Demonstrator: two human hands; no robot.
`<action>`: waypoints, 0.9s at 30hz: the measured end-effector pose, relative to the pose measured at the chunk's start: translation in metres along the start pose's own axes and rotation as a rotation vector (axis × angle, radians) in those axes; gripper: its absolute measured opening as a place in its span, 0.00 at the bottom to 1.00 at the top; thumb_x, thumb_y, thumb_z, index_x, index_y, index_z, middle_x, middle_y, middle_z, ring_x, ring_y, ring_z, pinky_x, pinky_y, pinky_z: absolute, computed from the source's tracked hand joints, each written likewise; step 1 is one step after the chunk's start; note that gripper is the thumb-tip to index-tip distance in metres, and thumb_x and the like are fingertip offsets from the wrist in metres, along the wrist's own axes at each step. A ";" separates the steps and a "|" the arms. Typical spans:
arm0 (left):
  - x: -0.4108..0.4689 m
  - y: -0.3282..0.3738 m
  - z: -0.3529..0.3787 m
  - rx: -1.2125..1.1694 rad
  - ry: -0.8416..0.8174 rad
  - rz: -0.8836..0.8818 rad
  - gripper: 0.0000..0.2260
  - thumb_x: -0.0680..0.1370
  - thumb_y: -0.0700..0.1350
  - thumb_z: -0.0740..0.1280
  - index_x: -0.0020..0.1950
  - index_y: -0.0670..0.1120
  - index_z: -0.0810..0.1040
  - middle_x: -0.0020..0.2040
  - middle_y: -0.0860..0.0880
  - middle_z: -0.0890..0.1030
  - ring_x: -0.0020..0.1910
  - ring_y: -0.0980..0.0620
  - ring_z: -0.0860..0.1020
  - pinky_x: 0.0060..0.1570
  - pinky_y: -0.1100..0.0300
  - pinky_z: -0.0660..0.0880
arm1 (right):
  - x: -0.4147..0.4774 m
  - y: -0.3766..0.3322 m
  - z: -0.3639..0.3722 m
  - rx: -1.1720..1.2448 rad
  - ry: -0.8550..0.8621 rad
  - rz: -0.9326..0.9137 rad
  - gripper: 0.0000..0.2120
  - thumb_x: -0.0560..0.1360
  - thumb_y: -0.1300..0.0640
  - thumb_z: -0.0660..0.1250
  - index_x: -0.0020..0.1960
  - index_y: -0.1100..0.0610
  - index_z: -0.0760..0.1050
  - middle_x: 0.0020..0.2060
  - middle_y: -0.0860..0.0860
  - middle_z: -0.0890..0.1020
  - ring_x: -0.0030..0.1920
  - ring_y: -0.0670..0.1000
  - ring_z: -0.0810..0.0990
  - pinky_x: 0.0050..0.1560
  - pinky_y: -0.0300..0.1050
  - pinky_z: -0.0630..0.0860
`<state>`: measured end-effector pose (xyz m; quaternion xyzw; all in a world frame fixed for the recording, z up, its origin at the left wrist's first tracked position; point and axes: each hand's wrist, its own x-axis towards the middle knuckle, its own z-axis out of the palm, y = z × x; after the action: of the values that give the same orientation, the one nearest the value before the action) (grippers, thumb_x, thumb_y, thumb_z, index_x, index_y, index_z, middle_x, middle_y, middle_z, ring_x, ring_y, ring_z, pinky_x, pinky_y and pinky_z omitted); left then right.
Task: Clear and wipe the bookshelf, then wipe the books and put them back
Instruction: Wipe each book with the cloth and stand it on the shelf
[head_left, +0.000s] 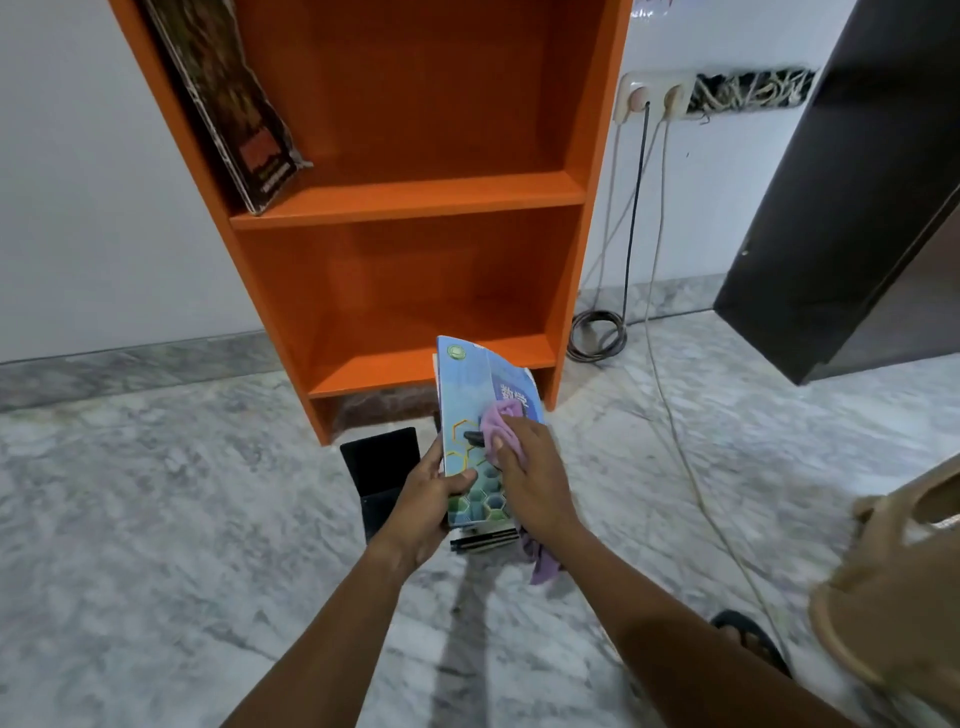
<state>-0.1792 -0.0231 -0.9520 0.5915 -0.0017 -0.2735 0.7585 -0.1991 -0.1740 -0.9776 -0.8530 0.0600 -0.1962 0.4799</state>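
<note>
An orange bookshelf (415, 197) stands against the white wall. One dark brown book (234, 104) leans at the left of its upper shelf; the lower shelf holds nothing. My left hand (426, 499) grips the lower left edge of a blue book (475, 415) with a hexagon pattern, held above the floor in front of the shelf. My right hand (524, 467) presses a purple cloth (501, 428) onto the book's cover; a tail of the cloth hangs below my wrist. Under the blue book lies a small stack of books (483, 540) on the floor.
A black book (382, 467) lies on the marble floor left of the stack. Cables (631, 218) run from wall sockets to a coil on the floor at the shelf's right. A dark cabinet (857, 208) stands at right, a beige plastic chair (893, 571) at the lower right.
</note>
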 end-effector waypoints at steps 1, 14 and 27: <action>0.009 -0.007 -0.001 -0.024 0.002 -0.006 0.22 0.81 0.32 0.63 0.70 0.54 0.75 0.61 0.42 0.83 0.57 0.38 0.83 0.50 0.47 0.82 | 0.003 0.010 0.001 -0.017 0.012 0.017 0.22 0.83 0.44 0.56 0.70 0.54 0.75 0.60 0.49 0.78 0.58 0.42 0.72 0.57 0.40 0.71; 0.081 -0.089 -0.033 0.796 0.568 -0.250 0.14 0.66 0.48 0.74 0.51 0.50 0.85 0.48 0.49 0.85 0.47 0.44 0.83 0.44 0.58 0.76 | -0.007 0.113 0.035 -0.381 -0.320 0.044 0.20 0.80 0.49 0.63 0.66 0.58 0.77 0.67 0.56 0.78 0.67 0.56 0.73 0.69 0.46 0.66; 0.080 -0.042 -0.022 0.077 0.114 -0.211 0.25 0.76 0.23 0.62 0.67 0.46 0.70 0.59 0.40 0.82 0.51 0.41 0.83 0.41 0.50 0.83 | -0.002 0.090 0.019 -0.151 -0.158 0.044 0.12 0.75 0.59 0.62 0.54 0.56 0.81 0.43 0.48 0.81 0.44 0.52 0.79 0.43 0.42 0.69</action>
<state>-0.1217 -0.0430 -1.0218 0.6316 0.0933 -0.3175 0.7011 -0.1861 -0.2064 -1.0625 -0.8979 0.0555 -0.1127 0.4219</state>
